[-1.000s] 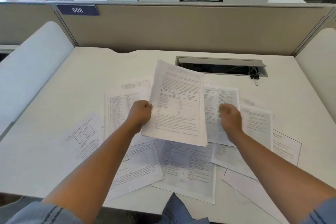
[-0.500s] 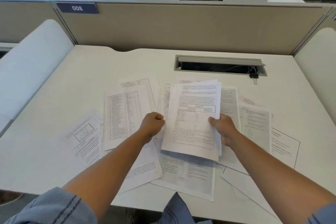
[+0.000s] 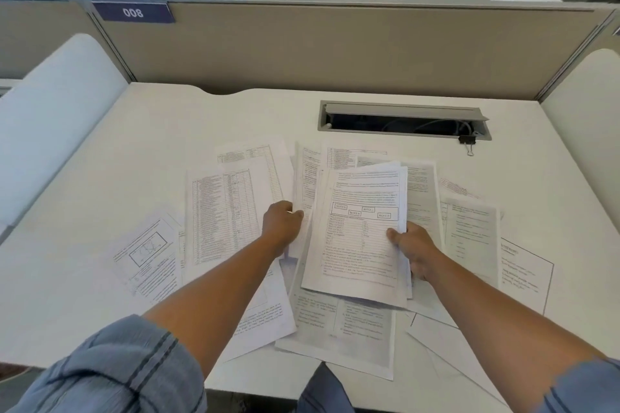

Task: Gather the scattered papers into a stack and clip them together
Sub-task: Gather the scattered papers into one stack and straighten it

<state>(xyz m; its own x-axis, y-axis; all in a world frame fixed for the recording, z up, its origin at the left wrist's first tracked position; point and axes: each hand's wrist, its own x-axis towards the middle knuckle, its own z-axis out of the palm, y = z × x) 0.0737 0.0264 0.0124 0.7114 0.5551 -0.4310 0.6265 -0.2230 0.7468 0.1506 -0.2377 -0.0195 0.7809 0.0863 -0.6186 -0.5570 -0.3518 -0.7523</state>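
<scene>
Gripping a small stack of papers (image 3: 362, 231) by its right edge, right hand (image 3: 414, 250), thumb on the top sheet, fingers hidden beneath. Left hand (image 3: 281, 224) curled at the stack's left edge, pinching the sheets there. Stack held near the middle of the worktop (image 3: 134, 131), over loose papers (image 3: 221, 214) spread toward the front edge and both sides. Black binder clip (image 3: 467, 140) lying toward the back right corner, touching the cable tray (image 3: 402, 111), well apart from the stack.
</scene>
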